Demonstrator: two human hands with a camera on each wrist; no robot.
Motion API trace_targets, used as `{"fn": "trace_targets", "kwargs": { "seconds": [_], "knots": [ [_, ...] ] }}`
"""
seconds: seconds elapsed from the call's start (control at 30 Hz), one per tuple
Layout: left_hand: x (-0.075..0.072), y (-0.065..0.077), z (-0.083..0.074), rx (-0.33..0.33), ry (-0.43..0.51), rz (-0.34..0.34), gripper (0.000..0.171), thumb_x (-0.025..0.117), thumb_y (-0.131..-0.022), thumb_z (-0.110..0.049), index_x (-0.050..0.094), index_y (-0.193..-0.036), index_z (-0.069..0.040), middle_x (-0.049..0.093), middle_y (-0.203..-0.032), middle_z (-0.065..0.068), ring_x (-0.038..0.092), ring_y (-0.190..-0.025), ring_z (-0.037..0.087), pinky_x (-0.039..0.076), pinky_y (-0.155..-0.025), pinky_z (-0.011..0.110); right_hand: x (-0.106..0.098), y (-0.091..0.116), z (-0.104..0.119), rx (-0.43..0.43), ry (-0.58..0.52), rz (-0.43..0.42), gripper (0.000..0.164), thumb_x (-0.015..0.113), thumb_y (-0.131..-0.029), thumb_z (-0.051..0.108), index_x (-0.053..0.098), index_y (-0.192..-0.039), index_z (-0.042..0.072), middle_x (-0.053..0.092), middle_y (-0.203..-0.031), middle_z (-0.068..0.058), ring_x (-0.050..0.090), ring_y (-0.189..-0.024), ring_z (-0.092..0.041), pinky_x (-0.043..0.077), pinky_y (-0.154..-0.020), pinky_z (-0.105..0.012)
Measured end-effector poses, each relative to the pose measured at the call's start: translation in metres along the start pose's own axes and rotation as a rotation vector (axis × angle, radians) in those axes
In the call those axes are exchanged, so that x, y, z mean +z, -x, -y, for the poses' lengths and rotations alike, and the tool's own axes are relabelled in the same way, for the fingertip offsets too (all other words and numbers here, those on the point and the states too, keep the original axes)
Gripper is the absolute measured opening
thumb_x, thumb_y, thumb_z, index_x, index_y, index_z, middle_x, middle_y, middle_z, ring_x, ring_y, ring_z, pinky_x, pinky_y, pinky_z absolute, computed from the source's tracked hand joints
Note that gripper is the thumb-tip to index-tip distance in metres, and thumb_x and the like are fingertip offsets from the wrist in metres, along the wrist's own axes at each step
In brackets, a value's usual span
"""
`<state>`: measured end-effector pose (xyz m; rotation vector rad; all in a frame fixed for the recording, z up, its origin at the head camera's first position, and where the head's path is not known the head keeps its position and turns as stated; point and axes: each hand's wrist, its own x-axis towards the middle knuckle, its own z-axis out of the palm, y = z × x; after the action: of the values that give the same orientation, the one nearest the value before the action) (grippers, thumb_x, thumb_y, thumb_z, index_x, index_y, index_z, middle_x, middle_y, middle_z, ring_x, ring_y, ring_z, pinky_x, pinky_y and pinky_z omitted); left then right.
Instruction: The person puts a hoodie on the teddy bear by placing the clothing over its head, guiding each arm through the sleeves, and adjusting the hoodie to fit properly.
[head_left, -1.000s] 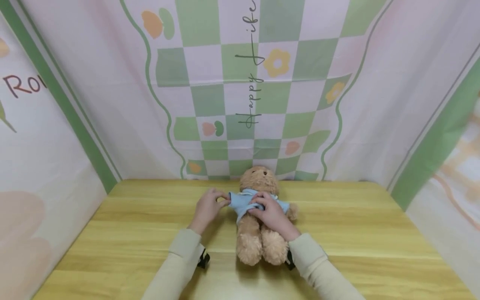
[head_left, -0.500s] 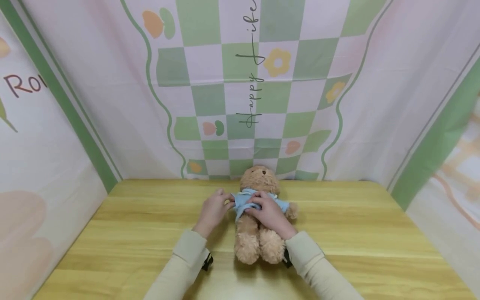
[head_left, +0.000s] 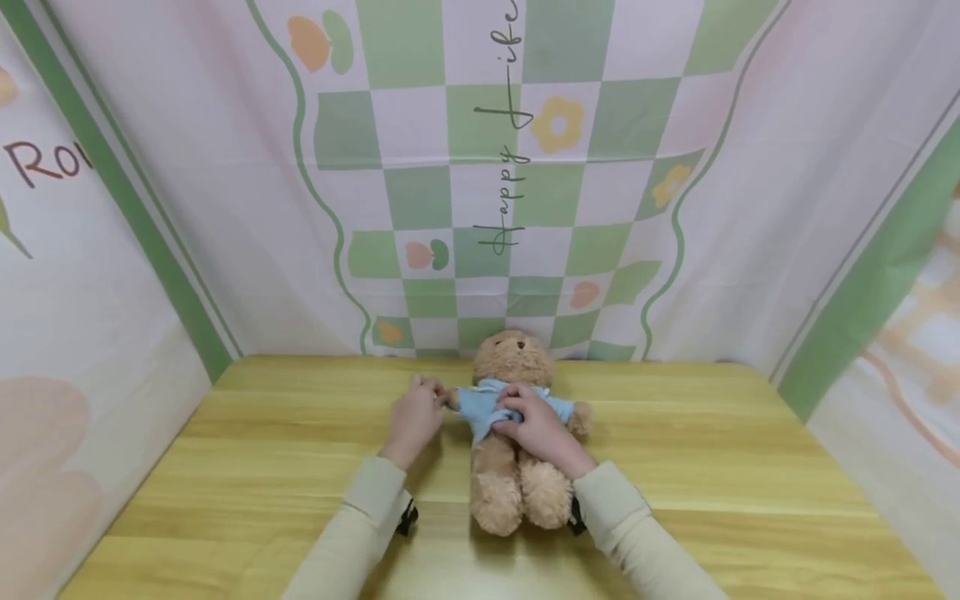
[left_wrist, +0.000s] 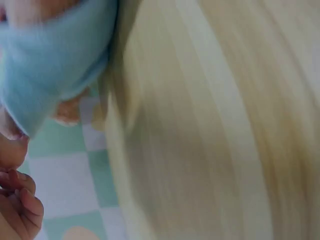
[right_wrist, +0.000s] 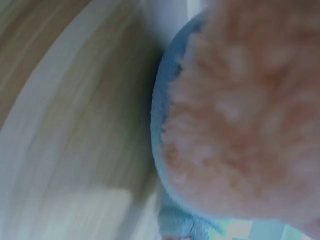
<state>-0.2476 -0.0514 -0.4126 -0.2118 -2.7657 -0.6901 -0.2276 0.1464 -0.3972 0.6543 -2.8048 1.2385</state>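
A light brown teddy bear [head_left: 513,360] in a blue shirt [head_left: 474,404] lies on its back, its head by the back wall. My left hand [head_left: 414,419] pinches the bear's paw [head_left: 452,399], which pokes out of the sleeve on the left. In the left wrist view, the curled fingers [left_wrist: 22,197] show beside the blue cloth. My right hand [head_left: 542,427] lies over the belly, thumb and fingers pinching the shirt front. The bear's other paw [head_left: 581,418] sticks out of the right sleeve. The right wrist view shows brown fur [right_wrist: 245,115] and the blue hem [right_wrist: 159,120]; the right fingers are hidden there.
The bear lies on a wooden table [head_left: 712,467]. Behind the table hangs a green and white checked cloth [head_left: 480,192] with lettering and flowers. Pale printed cloths enclose both sides. A black strap part shows below each sleeve cuff.
My left hand moved right to the sleeve opening, then back left, and the paw now shows beyond the cuff. My right hand has stayed on the shirt front. The bear has shifted slightly left.
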Motion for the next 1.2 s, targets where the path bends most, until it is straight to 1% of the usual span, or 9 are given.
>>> {"fn": "trace_targets", "kwargs": {
  "seconds": [0.13,0.27,0.33,0.4,0.5,0.7,0.9,1.0,1.2],
  "knots": [
    [-0.001,-0.002,0.007,-0.065,0.113,-0.015,0.007,0.065,-0.089,-0.016,0.067,-0.089,-0.010,0.055,-0.089,0.007,0.050,-0.060,0.015,0.039,-0.050,0.025,-0.002,0.001,-0.001,-0.004,-0.025,0.013,0.010,0.062,-0.092,0.015,0.070,-0.092,0.009,0.053,-0.116,-0.008,0.052,-0.112,-0.028,0.047,-0.091,-0.043],
    [-0.001,-0.002,0.009,-0.049,0.266,-0.062,0.017,0.059,-0.094,-0.021,0.070,-0.097,-0.008,0.062,-0.096,0.010,0.061,-0.078,0.021,0.050,-0.064,0.033,-0.001,-0.001,-0.002,0.015,-0.026,-0.019,0.009,0.063,-0.091,0.014,0.071,-0.093,0.009,0.055,-0.115,-0.010,0.053,-0.111,-0.028,0.047,-0.089,-0.042],
    [-0.001,-0.002,0.010,-0.019,0.309,-0.060,0.023,0.059,-0.095,-0.027,0.069,-0.103,-0.008,0.063,-0.102,0.011,0.063,-0.087,0.023,0.052,-0.073,0.036,-0.001,-0.002,-0.002,0.030,-0.022,-0.032,0.009,0.064,-0.091,0.014,0.071,-0.094,0.008,0.055,-0.115,-0.010,0.054,-0.111,-0.029,0.047,-0.090,-0.042],
    [-0.002,-0.002,0.010,0.022,0.314,-0.044,0.028,0.063,-0.092,-0.032,0.067,-0.107,-0.009,0.063,-0.105,0.010,0.063,-0.092,0.023,0.053,-0.076,0.038,0.000,-0.002,0.000,0.031,-0.003,-0.042,0.009,0.065,-0.090,0.014,0.071,-0.094,0.008,0.055,-0.114,-0.010,0.055,-0.109,-0.029,0.048,-0.089,-0.043],
    [-0.002,-0.002,0.009,0.082,0.305,-0.024,0.028,0.070,-0.084,-0.033,0.067,-0.103,-0.012,0.065,-0.104,0.007,0.064,-0.092,0.022,0.053,-0.078,0.037,0.001,-0.003,0.003,0.037,0.016,-0.049,0.010,0.065,-0.090,0.015,0.071,-0.093,0.008,0.056,-0.113,-0.011,0.056,-0.108,-0.029,0.048,-0.088,-0.043],
    [0.001,-0.001,0.009,0.126,0.306,-0.096,0.011,0.068,-0.086,-0.020,0.066,-0.087,-0.010,0.067,-0.088,0.005,0.065,-0.081,0.020,0.053,-0.072,0.032,0.004,-0.004,0.007,0.063,0.022,-0.045,0.007,0.065,-0.090,0.015,0.070,-0.090,0.010,0.056,-0.111,-0.008,0.056,-0.105,-0.026,0.048,-0.086,-0.040],
    [0.005,-0.004,0.015,0.109,0.253,-0.182,0.011,0.067,-0.085,-0.015,0.062,-0.081,-0.006,0.067,-0.081,0.008,0.064,-0.075,0.021,0.052,-0.067,0.034,0.002,-0.003,0.006,0.057,0.012,0.010,0.008,0.064,-0.091,0.013,0.068,-0.090,0.007,0.054,-0.114,-0.007,0.054,-0.108,-0.026,0.047,-0.087,-0.041],
    [0.006,-0.006,0.018,0.086,0.245,-0.179,0.012,0.067,-0.085,-0.014,0.062,-0.082,-0.004,0.067,-0.081,0.010,0.064,-0.076,0.023,0.052,-0.069,0.037,0.001,-0.002,0.004,0.028,-0.021,0.036,0.010,0.063,-0.091,0.014,0.066,-0.084,0.008,0.053,-0.116,-0.006,0.053,-0.111,-0.026,0.046,-0.089,-0.042],
    [0.006,-0.011,0.020,0.051,0.242,-0.159,0.013,0.067,-0.086,-0.015,0.064,-0.083,-0.003,0.068,-0.081,0.011,0.064,-0.075,0.024,0.052,-0.070,0.038,-0.006,0.001,-0.004,-0.117,-0.047,0.073,0.016,0.062,-0.091,0.017,0.060,-0.077,0.010,0.052,-0.112,-0.008,0.051,-0.102,-0.023,0.046,-0.084,-0.037]
  ]
}}
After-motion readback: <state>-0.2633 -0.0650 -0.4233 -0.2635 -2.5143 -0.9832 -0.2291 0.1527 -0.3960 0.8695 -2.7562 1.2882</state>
